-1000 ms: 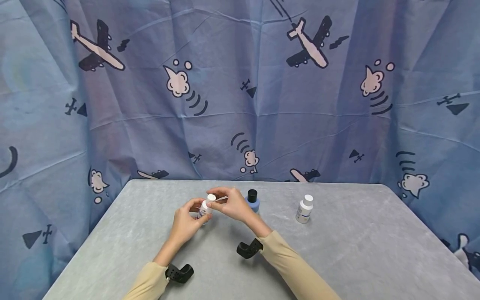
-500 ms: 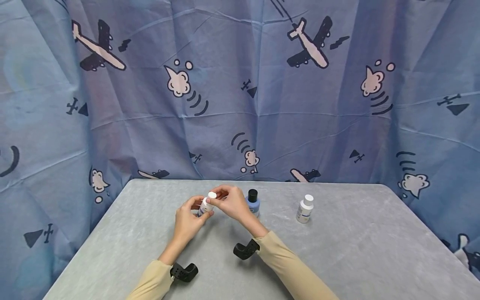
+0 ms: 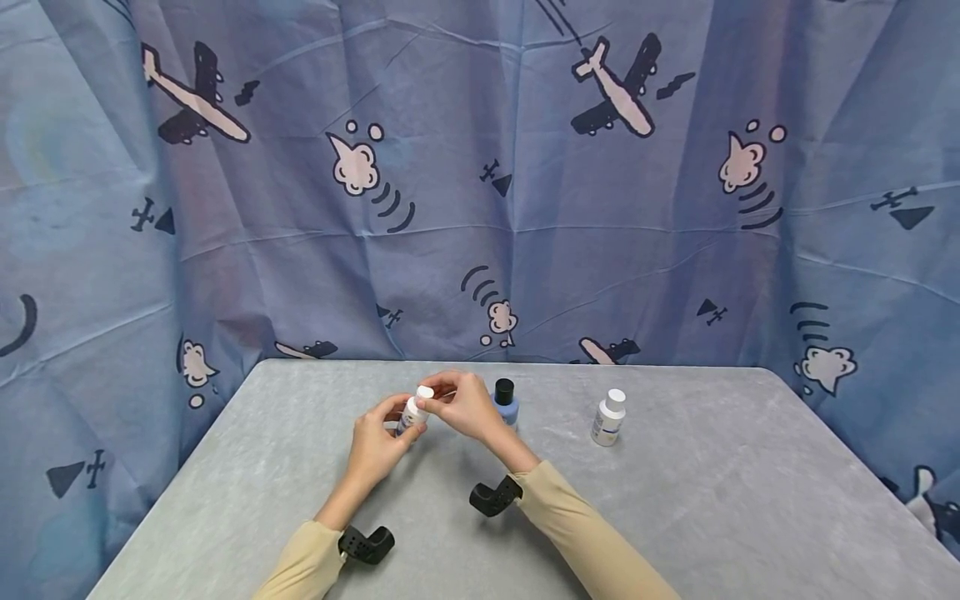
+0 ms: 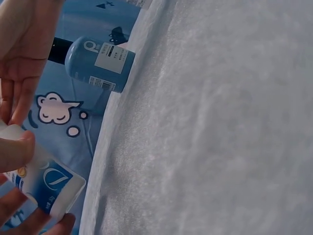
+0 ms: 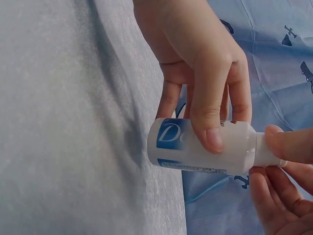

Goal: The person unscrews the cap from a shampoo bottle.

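1. The left hand (image 3: pixel 372 446) grips a small white plastic bottle with a blue label (image 3: pixel 411 414), lifted over the grey table (image 3: pixel 675 500).
2. The right hand (image 3: pixel 465 406) pinches its white cap (image 3: pixel 424 392).
3. Just right stands a blue bottle with a black cap (image 3: pixel 506 402); farther right, another white bottle (image 3: pixel 608 418).

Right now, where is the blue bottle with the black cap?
In the head view the blue bottle stands on the table near its far edge, just right of the right hand, with a white bottle farther right.
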Motion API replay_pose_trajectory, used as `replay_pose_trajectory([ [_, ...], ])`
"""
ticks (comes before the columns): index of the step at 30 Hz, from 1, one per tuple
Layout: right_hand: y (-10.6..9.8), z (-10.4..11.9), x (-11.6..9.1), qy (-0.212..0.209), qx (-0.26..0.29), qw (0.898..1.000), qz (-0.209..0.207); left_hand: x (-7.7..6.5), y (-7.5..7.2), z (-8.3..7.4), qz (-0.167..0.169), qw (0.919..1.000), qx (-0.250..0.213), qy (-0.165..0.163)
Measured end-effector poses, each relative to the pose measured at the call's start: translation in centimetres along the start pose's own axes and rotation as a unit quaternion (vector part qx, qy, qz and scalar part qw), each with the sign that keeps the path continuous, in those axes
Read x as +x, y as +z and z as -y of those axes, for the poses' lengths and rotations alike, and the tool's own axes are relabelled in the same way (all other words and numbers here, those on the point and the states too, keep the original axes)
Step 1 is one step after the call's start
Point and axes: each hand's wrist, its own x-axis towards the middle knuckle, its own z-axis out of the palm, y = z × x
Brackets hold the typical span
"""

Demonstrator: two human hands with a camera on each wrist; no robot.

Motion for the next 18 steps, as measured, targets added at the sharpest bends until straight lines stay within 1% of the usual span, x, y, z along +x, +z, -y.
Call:
replay_pose_trajectory([
  [4,-0.22,-0.01,-0.08,-0.01,0.004,1.0,0.016,-0.01,-0.04,-0.06,0.019,0.9996,-0.02,0.0],
  [6,-0.29,-0.08,-0.1,-0.019,0.005,1.0,0.023,-0.01,-0.03,-0.02,0.025,0.9993,-0.026,0.007],
  [11,-0.42,-0.39,-0.15,-0.03,0.011,0.999,0.038,-0.02,0.04,0.14,0.033,0.999,-0.025,0.015],
  [15,-0.52,-0.64,-0.09,-0.046,0.021,0.997,0.05,0.08,0.11,0.13,0.028,0.9994,-0.022,0.003],
  [18,-0.69,-0.02,-0.2,-0.051,0.023,0.997,0.057,0.19,0.12,0.03,0.008,0.9999,-0.011,0.001],
])
